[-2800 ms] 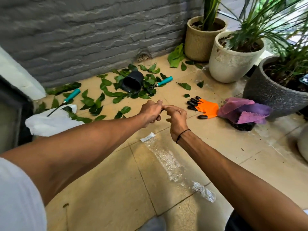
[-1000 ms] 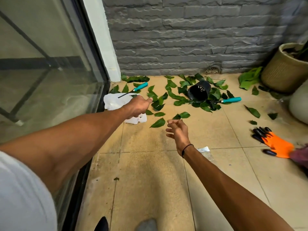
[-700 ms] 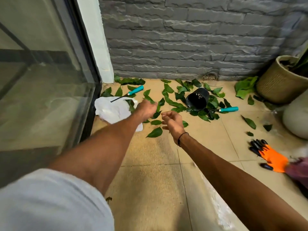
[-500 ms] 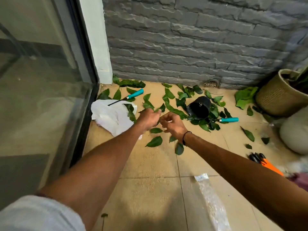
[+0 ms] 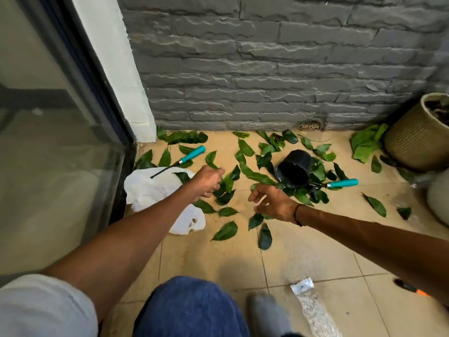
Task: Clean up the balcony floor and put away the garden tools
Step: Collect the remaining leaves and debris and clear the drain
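A person is reaching both hands over leaves (image 5: 228,185) scattered on the floor, left hand (image 5: 206,180) loosely curled, holding nothing visible, just beside them, right hand (image 5: 273,201) open, slightly nearer the black pot (image 5: 292,171).

Both arms outstretched, hands loosely curled

Leaves (image 5: 224,231) are scattered over the floor (image 5: 213,261) before the wall (image 5: 267,69), with a tipped pot (image 5: 292,171) among them — one tool (image 5: 340,184) is laid just right of it. A second tool (image 5: 179,161) is propped on the bag (image 5: 150,190) at the left, beside the glass door (image 5: 48,142) — a planter (image 5: 418,135) is set at the far right
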